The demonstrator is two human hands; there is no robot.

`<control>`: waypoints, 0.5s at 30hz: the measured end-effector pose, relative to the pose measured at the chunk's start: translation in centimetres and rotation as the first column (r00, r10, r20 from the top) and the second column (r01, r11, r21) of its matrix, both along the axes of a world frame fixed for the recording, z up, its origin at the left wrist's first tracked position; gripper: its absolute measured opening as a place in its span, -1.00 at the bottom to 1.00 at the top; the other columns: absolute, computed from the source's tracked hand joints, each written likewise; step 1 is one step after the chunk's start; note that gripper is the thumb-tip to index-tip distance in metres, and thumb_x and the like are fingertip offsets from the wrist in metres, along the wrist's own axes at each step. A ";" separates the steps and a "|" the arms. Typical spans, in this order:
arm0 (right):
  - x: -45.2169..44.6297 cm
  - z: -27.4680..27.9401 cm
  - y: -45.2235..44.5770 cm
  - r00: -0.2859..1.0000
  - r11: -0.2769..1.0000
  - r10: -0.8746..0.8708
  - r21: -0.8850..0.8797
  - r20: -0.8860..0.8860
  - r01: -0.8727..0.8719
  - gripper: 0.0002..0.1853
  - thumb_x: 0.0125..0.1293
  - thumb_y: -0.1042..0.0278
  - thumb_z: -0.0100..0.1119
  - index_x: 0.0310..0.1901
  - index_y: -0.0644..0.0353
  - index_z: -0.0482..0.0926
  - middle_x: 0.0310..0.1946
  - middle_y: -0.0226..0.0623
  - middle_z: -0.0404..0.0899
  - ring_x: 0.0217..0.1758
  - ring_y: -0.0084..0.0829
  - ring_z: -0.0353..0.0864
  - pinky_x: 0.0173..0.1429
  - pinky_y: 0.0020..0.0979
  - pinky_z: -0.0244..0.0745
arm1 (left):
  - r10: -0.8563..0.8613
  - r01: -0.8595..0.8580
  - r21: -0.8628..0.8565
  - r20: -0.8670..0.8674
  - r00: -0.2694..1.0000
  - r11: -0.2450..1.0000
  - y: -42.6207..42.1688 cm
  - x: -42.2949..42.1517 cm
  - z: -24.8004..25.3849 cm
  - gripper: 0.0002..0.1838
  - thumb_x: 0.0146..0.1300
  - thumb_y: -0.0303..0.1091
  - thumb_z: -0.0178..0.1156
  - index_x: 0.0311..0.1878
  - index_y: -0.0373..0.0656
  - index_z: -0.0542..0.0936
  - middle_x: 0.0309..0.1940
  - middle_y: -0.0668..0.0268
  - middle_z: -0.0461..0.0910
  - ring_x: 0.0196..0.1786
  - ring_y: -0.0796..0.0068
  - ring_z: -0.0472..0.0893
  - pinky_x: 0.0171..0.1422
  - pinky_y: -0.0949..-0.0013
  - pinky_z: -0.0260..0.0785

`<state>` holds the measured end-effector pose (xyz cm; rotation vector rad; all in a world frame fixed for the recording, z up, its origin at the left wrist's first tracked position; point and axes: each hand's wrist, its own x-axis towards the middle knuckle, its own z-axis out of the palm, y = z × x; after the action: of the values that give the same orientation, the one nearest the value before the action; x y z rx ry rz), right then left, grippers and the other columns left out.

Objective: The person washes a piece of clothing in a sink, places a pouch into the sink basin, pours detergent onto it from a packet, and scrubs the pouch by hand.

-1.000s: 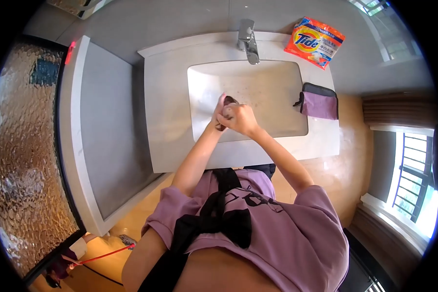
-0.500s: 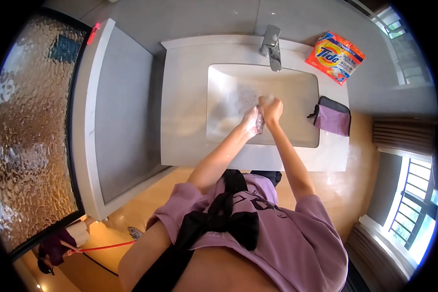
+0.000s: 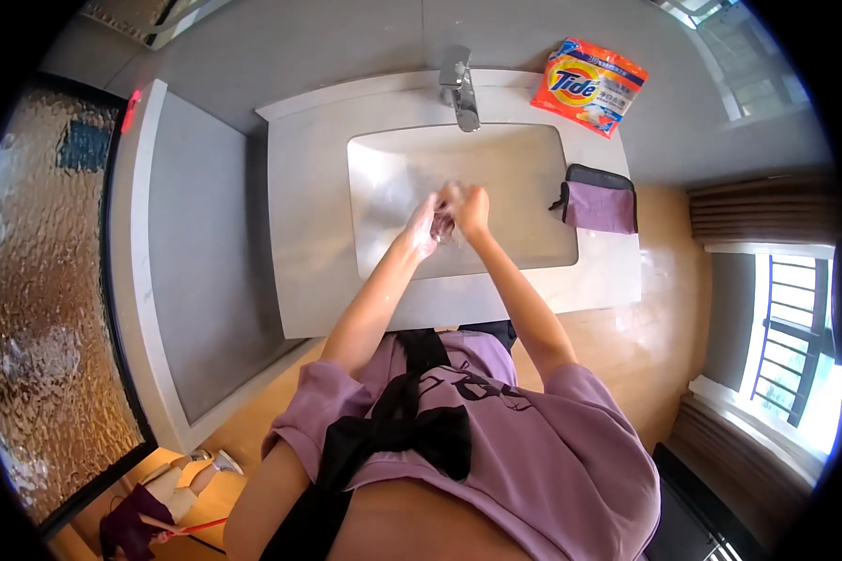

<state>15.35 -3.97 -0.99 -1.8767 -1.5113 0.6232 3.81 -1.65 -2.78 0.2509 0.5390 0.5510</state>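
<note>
Mid-frame, over the sink (image 3: 524,210), a dark item (image 3: 443,225) sits between left hand (image 3: 421,230) and right hand (image 3: 473,209); blur hides whether the fingers pinch it. Suds (image 3: 419,241) could make it slip.

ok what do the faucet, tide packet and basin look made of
The faucet looks like polished, chromed metal, from its sharp mirror highlights. The Tide packet seems glossy plastic film, creased and shiny. The basin is probably glazed ceramic: smooth, pale, softly gleaming.
</note>
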 end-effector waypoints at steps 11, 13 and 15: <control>1.2 -2.5 -4.3 -0.442 0.936 -0.339 -0.254 -0.830 -0.242 -0.56 0.20 -0.11 -0.02 0.01 -0.02 0.40 -0.03 -0.33 0.44 0.04 -0.31 0.41 0.08 -0.12 0.33 | 0.046 0.659 0.503 -0.813 0.581 0.559 0.3 2.6 1.5 -0.60 0.20 -0.11 -0.17 -0.39 -0.28 0.49 -0.51 0.26 0.52 -0.43 0.42 0.51 -0.28 0.34 0.32; 1.4 -4.1 -3.4 -0.406 0.938 -0.345 -0.300 -0.846 -0.172 -0.57 0.22 -0.06 -0.03 -0.01 0.07 0.41 -0.05 -0.28 0.46 0.02 -0.29 0.43 0.08 -0.17 0.35 | 0.009 0.759 0.517 -0.828 0.560 0.396 0.0 2.2 2.3 -0.66 0.23 -0.17 -0.13 -0.32 -0.29 0.47 -0.47 0.23 0.51 -0.38 0.50 0.49 -0.27 0.39 0.33; 2.2 -6.7 -2.6 -0.370 0.951 -0.297 -0.306 -0.880 -0.037 -0.65 0.30 0.10 -0.10 -0.09 0.21 0.45 -0.17 -0.23 0.52 -0.11 -0.30 0.50 -0.01 -0.27 0.46 | -0.147 0.689 0.454 -0.766 0.625 0.565 -1.3 1.8 3.3 -0.68 0.24 -0.18 -0.13 -0.31 -0.24 0.51 -0.41 0.27 0.54 -0.34 0.51 0.51 -0.25 0.41 0.35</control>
<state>17.56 -6.56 -7.72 -0.6959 0.1237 1.7058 5.58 -2.97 0.48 1.3875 0.8937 0.0926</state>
